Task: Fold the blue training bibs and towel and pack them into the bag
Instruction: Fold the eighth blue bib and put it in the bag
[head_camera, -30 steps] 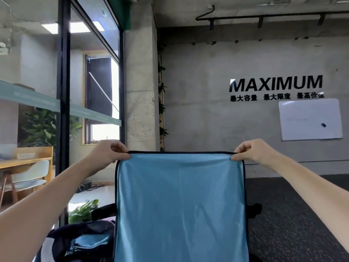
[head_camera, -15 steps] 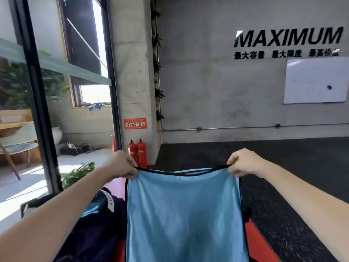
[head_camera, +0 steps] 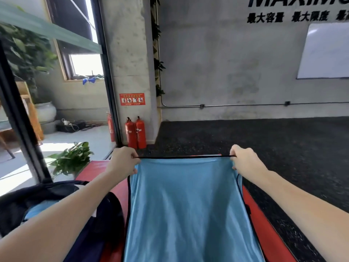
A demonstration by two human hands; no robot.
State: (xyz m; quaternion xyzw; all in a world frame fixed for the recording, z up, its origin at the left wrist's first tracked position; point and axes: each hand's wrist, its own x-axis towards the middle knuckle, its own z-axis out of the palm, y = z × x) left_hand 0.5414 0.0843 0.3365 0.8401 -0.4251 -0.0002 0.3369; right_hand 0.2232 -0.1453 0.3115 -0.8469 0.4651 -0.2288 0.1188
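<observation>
a smooth, light blue cloth with thin black edging [head_camera: 188,205] hangs taut over a red padded mat [head_camera: 268,229], its top corners pinched in the curled fingers of the left hand [head_camera: 123,161] and right hand [head_camera: 243,157]. it now sits lower than a second ago. a dark fabric bag [head_camera: 56,201] lies just left.

The head is tipping further down, so the wall lettering is sliding out at 12 o'clock. The cloth [head_camera: 188,205], slack-edged a moment ago, is being pulled taut again, with more red mat [head_camera: 268,233] showing beneath.
</observation>
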